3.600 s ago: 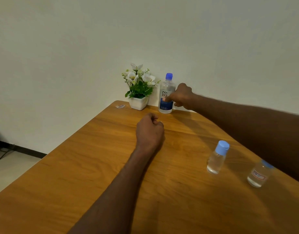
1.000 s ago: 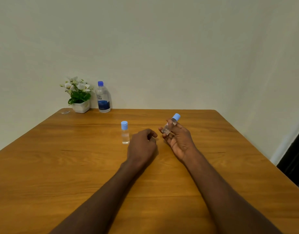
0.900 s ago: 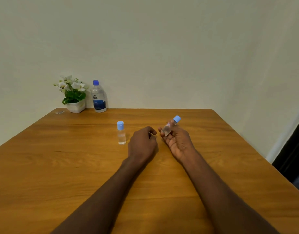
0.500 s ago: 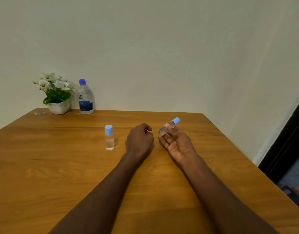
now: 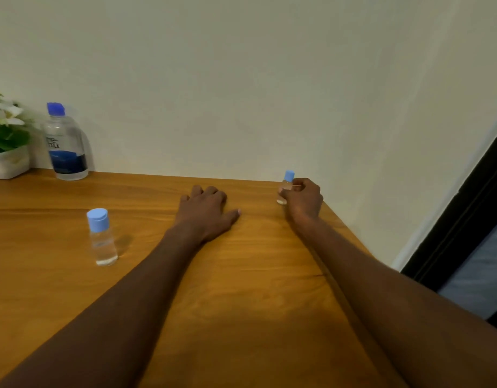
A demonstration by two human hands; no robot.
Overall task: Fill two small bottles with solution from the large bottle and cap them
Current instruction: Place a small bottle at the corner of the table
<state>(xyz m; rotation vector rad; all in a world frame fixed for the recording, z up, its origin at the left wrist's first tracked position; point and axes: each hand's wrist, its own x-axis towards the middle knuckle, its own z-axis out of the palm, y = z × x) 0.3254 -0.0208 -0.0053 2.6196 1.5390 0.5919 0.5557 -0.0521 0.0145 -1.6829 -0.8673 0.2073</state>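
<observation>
Wooden table: our right hand pinches small bottle upright, frame centre-right; left hand flat, fingers relaxed.

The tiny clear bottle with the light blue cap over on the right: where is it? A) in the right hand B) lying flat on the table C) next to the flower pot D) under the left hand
A: the right hand curls its fingers round the tiny clear bottle with the light blue cap, upright near the wooden table's far right corner.
</observation>
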